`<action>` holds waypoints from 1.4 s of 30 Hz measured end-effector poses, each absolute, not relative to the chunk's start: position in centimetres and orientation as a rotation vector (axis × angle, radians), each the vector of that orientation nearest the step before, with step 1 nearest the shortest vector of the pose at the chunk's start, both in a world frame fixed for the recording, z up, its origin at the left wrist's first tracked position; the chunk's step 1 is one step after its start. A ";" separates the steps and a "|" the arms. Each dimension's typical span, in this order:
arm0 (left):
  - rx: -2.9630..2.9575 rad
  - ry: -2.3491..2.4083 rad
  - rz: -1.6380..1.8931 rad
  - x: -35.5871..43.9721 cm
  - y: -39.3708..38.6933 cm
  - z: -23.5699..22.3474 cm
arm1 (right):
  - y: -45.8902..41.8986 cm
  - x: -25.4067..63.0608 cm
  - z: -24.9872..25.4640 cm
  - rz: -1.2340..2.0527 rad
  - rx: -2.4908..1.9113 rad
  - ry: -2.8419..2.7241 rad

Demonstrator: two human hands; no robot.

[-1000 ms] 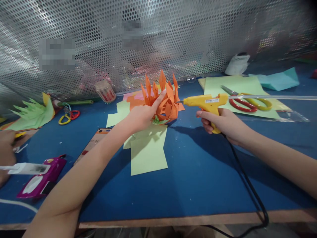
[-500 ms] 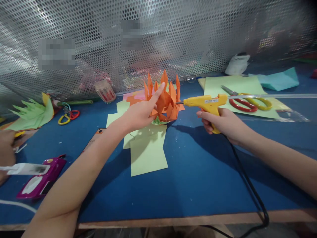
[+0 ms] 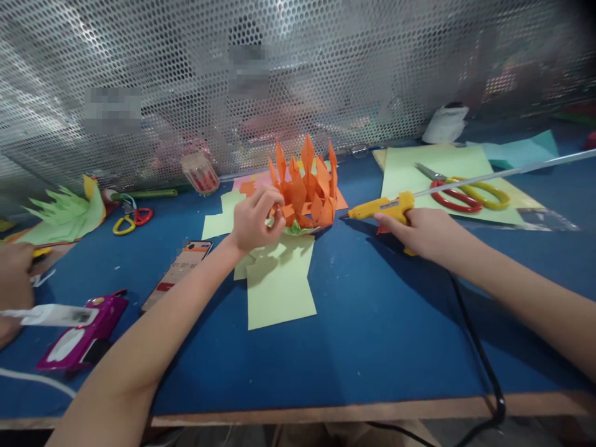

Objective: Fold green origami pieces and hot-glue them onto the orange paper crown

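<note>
Though part-hidden, orange petals [image 3: 308,177], probably paper.

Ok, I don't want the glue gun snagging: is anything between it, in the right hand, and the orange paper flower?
Nothing visible: the glue gun in the right hand points towards the orange paper flower, with only blue table showing in the narrow gap. The left hand is at the flower's opposite side.

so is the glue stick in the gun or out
Partly in: the glue stick runs into the back of the gun, a long clear length sticking out behind.
</note>
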State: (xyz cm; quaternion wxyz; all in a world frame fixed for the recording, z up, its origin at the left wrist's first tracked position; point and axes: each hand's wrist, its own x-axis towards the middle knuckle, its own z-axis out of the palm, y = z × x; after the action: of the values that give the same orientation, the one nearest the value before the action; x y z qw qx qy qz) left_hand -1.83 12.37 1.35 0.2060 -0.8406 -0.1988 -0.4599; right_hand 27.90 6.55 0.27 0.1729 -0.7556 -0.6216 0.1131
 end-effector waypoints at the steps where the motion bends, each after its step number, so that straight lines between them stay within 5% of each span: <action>1: -2.323 -0.528 -1.257 -2.2 12.6 1.0 | 6.5 28.0 0.3 0.271 -2.171 -1.785; 14: -2.297 -0.420 -0.889 -3.7 13.0 -1.0 | 5.3 27.5 2.4 -0.052 -2.215 -1.810; 24: -2.366 -0.649 -0.902 -3.6 13.2 -1.7 | 5.3 22.9 0.0 0.197 -1.483 -2.165; 42: -2.563 -0.954 -1.052 -1.9 12.4 -2.0 | 7.6 20.0 -1.3 0.231 -1.302 -2.033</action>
State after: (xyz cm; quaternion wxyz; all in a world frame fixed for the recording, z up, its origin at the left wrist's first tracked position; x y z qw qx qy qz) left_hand -1.91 12.40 -2.03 0.1056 -0.8697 -0.3239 -0.3571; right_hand 19.98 7.59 -1.28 0.3505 -0.5028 -0.7851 0.0894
